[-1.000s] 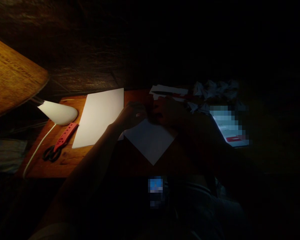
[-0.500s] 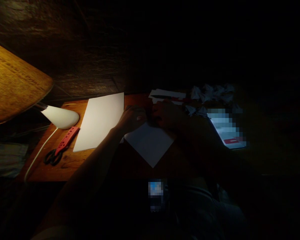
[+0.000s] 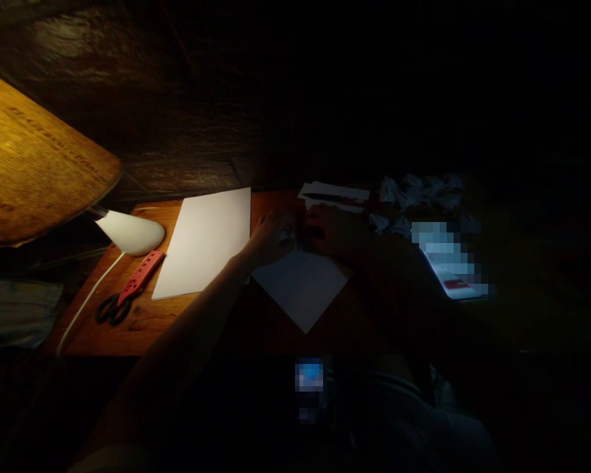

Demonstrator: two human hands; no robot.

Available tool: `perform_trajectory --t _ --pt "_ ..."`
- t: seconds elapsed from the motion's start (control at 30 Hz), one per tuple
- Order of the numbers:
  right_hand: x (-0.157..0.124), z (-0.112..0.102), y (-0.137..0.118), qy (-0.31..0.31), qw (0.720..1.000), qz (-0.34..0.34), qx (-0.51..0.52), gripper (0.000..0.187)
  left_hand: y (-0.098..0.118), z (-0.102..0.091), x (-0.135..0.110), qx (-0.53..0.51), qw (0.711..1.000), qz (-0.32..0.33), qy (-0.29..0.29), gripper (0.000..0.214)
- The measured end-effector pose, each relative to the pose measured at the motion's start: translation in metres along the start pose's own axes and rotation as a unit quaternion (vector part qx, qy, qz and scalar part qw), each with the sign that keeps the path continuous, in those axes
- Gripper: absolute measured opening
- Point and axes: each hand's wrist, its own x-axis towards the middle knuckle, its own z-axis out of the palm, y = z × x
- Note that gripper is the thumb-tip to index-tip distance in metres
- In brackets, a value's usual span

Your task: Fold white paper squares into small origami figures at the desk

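The scene is very dark, lit only from the left. My left hand [image 3: 272, 238] and my right hand [image 3: 331, 231] meet over the far corner of a white square paper [image 3: 303, 289] that lies turned like a diamond on the wooden table [image 3: 142, 322]. Both hands have their fingers curled and pinched together at a small pale folded bit of paper between them. What exactly the right hand grips is lost in shadow.
A large white sheet [image 3: 204, 242] lies left of my hands. Scissors with a red sheath [image 3: 128, 292] and a white lamp [image 3: 131, 233] with its cord sit at the left. Crumpled white papers [image 3: 418, 194], flat paper strips [image 3: 335, 192] and a lit screen [image 3: 450, 259] lie right.
My hands stayed together at the paper's far corner, with the left fingers shifting slightly. The whole view drifted a little as my head moved.
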Motion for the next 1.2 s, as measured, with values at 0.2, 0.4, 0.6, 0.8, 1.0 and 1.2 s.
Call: perform_trajectory --t 0.2,0.4,0.6,0.8,1.0,1.2 --pt "-0.002 0.006 0.006 0.045 0.997 0.065 -0.003 0.036 -0.001 0.006 0.0 -0.056 0.998 -0.007 0.026 0.03" --pt "0.0 0.008 0.007 0.048 0.997 0.055 -0.014 0.031 -0.01 0.015 0.003 -0.174 0.982 0.0 0.069 0.031" --pt "-0.001 0.003 0.006 0.031 0.997 0.065 -0.002 0.035 -0.009 0.015 0.004 -0.157 0.986 0.015 0.044 0.04" --pt "-0.001 0.007 0.008 0.058 0.995 0.079 0.01 0.045 -0.009 0.017 0.005 -0.203 0.976 -0.011 0.079 0.043" --pt "-0.002 0.002 0.007 0.051 0.989 0.113 0.08 0.037 -0.008 0.011 0.005 -0.239 0.96 -0.014 0.145 0.03" --pt "0.001 0.002 -0.003 0.054 0.938 0.138 0.313 0.025 0.0 0.005 0.006 -0.307 0.928 -0.043 0.207 0.043"
